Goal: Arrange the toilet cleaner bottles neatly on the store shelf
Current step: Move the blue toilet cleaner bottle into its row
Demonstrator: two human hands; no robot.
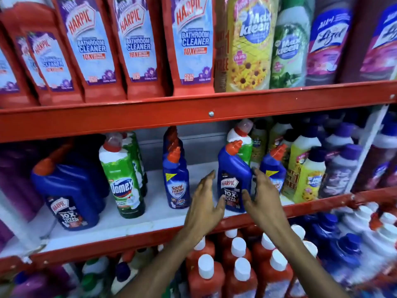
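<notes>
- Centre of the frame, middle shelf [129,220]: a blue Harpic bottle [234,179] stands upright near the front edge.
- The left hand [204,203] and right hand [263,201] flank it, fingers spread open; thumbs seem to touch its label, no firm grasp.
- Left of it, a Sani Fresh bottle [176,181], a Domex bottle [122,181] and a large Harpic bottle [66,194] stand apart with wide gaps.
- Judgement: arranging is partway; gaps remain to close.

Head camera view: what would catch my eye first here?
Two bare hands, the left hand and right hand, flank a blue Harpic bottle standing at the middle shelf's front edge. Above them, tall red Harpic bathroom cleaner bottles fill the top shelf.
</notes>
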